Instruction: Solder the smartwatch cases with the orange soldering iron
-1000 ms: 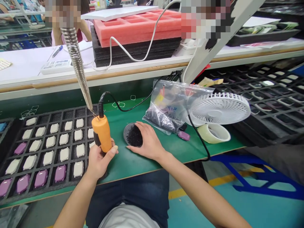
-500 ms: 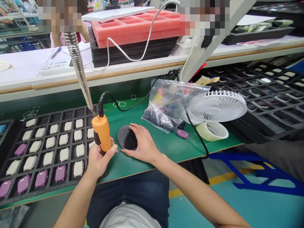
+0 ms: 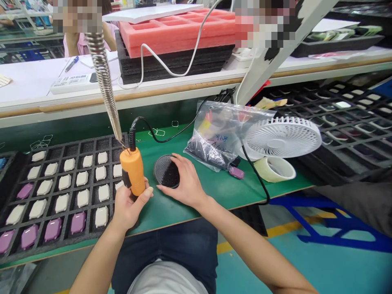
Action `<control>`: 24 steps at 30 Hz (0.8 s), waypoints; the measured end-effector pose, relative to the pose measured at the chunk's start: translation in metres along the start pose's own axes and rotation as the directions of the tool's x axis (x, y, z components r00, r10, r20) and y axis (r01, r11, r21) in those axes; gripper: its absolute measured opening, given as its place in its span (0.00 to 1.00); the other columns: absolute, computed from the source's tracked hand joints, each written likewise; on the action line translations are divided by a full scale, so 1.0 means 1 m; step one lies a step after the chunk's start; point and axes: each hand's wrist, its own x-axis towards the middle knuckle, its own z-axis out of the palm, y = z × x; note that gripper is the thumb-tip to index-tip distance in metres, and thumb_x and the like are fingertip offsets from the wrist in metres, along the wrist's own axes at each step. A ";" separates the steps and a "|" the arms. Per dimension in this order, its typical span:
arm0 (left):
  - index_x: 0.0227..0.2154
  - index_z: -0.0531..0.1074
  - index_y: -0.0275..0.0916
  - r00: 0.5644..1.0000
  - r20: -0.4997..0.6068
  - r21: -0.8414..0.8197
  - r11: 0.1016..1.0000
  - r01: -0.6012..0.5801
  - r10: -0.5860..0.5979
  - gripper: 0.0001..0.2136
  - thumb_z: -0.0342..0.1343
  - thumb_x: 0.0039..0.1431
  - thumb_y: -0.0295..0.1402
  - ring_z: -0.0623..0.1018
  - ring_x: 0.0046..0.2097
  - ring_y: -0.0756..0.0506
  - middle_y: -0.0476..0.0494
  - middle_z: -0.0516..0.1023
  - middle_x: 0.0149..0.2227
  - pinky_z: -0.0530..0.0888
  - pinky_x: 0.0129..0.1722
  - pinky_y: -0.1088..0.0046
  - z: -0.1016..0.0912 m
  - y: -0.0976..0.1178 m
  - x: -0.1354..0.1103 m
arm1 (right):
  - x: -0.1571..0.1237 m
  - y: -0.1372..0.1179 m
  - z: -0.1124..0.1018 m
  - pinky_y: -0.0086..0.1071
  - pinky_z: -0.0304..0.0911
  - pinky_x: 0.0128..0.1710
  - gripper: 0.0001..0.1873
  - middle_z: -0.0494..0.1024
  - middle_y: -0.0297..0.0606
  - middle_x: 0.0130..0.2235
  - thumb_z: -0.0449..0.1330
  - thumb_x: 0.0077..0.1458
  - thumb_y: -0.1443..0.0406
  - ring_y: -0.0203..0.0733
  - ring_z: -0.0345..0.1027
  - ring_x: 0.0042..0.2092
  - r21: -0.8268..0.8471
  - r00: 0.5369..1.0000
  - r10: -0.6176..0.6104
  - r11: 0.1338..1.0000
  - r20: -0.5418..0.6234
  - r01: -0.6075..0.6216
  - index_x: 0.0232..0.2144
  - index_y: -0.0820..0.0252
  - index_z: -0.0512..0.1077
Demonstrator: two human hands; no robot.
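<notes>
My left hand [image 3: 130, 204] is wrapped round the lower part of an orange electric screwdriver [image 3: 132, 170]. The tool hangs from a metal spring [image 3: 105, 77], and a black cord leaves its top. Its lower end is hidden by my hand. With thumb and fingers curved round the right side of a small round black dish [image 3: 162, 166], my right hand [image 3: 188, 183] grips its rim. The dish has a grid of holes, and dark specks lie over part of it. Left of my hands, a black foam tray [image 3: 118, 141] holds cream watch-shaped cases [image 3: 82, 178] and purple ones [image 3: 78, 222].
On the green bench [image 3: 214, 196] to the right lie a clear plastic bag [image 3: 211, 139], a purple case [image 3: 237, 172], a white fan [image 3: 281, 139] and a tape roll [image 3: 278, 169]. A shelf [image 3: 171, 90] with red foam trays [image 3: 177, 34] crosses behind. A person sits beyond.
The dish appears slightly more tilted under my right hand, whose fingers have shifted a little. My left hand keeps its hold on the screwdriver. The whole view has moved slightly.
</notes>
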 end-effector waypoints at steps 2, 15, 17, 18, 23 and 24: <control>0.41 0.79 0.37 1.000 0.000 0.000 1.000 0.000 0.000 0.14 0.65 0.70 0.46 0.80 0.37 0.46 0.44 0.81 0.35 0.74 0.40 0.72 0.000 0.000 0.000 | 0.002 0.002 -0.002 0.65 0.65 0.70 0.39 0.68 0.49 0.72 0.64 0.64 0.43 0.60 0.64 0.72 -0.005 1.000 0.000 1.000 -0.003 0.000 0.70 0.54 0.65; 0.39 0.80 0.37 1.000 0.007 0.006 1.000 0.028 -0.029 0.15 0.66 0.69 0.46 0.80 0.39 0.44 0.42 0.81 0.36 0.74 0.43 0.69 0.000 -0.001 -0.002 | 0.018 0.029 -0.010 0.64 0.67 0.69 0.34 0.71 0.48 0.70 0.65 0.66 0.47 0.58 0.67 0.70 0.002 0.967 -0.063 0.998 0.246 0.064 0.67 0.54 0.68; 0.40 0.80 0.37 0.999 0.007 0.006 0.999 0.039 -0.039 0.15 0.66 0.69 0.46 0.80 0.39 0.44 0.42 0.81 0.37 0.75 0.42 0.69 0.000 -0.003 -0.003 | 0.023 0.035 -0.016 0.64 0.67 0.69 0.34 0.71 0.48 0.70 0.65 0.66 0.48 0.58 0.68 0.70 0.027 0.944 -0.092 0.996 0.318 0.088 0.67 0.54 0.69; 0.40 0.80 0.38 0.999 0.005 0.006 0.999 0.045 -0.045 0.15 0.66 0.68 0.46 0.80 0.39 0.44 0.42 0.81 0.37 0.75 0.42 0.69 -0.001 -0.003 -0.003 | 0.024 0.039 -0.021 0.64 0.67 0.69 0.34 0.71 0.48 0.70 0.65 0.66 0.48 0.58 0.68 0.70 0.039 0.933 -0.102 0.995 0.345 0.094 0.68 0.54 0.69; 0.42 0.80 0.38 0.998 0.000 -0.002 0.998 0.062 -0.062 0.14 0.67 0.68 0.45 0.81 0.40 0.43 0.41 0.81 0.38 0.76 0.42 0.69 -0.002 -0.007 -0.005 | 0.021 0.061 -0.047 0.62 0.70 0.68 0.35 0.68 0.48 0.73 0.65 0.67 0.50 0.58 0.68 0.70 0.027 0.947 -0.015 1.000 0.321 0.007 0.70 0.52 0.66; 0.43 0.80 0.38 0.998 0.004 -0.006 0.998 0.064 -0.064 0.14 0.67 0.68 0.45 0.81 0.40 0.42 0.42 0.81 0.38 0.76 0.43 0.68 -0.002 -0.007 -0.005 | 0.019 0.065 -0.051 0.62 0.70 0.68 0.33 0.68 0.48 0.73 0.64 0.67 0.51 0.57 0.68 0.70 0.007 0.959 0.030 0.999 0.283 -0.034 0.70 0.52 0.66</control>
